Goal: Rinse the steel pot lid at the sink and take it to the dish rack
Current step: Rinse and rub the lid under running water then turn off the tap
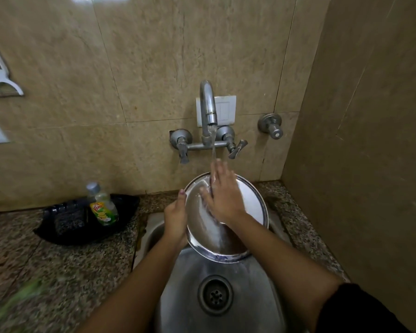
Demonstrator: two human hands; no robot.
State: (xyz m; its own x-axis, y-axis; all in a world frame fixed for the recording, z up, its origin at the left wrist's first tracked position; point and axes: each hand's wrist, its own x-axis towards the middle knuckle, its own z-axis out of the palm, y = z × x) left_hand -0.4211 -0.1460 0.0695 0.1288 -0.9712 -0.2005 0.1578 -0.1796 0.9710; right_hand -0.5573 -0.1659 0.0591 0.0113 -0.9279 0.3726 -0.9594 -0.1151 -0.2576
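The round steel pot lid (247, 203) is tilted over the steel sink (247, 296), under the running tap (208, 109). My left hand (175, 217) grips the lid's left rim, thumb on its face. My right hand (222, 193) lies flat on the lid's face with fingers spread, and the water stream falls on its fingers and runs down the lid. No dish rack is in view.
A dish soap bottle (103, 205) stands on a black tray (58, 236) with a scrubber on the granite counter (58, 267) left of the sink. Tap handles (237, 149) sit on the tiled wall. A side wall (358, 164) closes the right.
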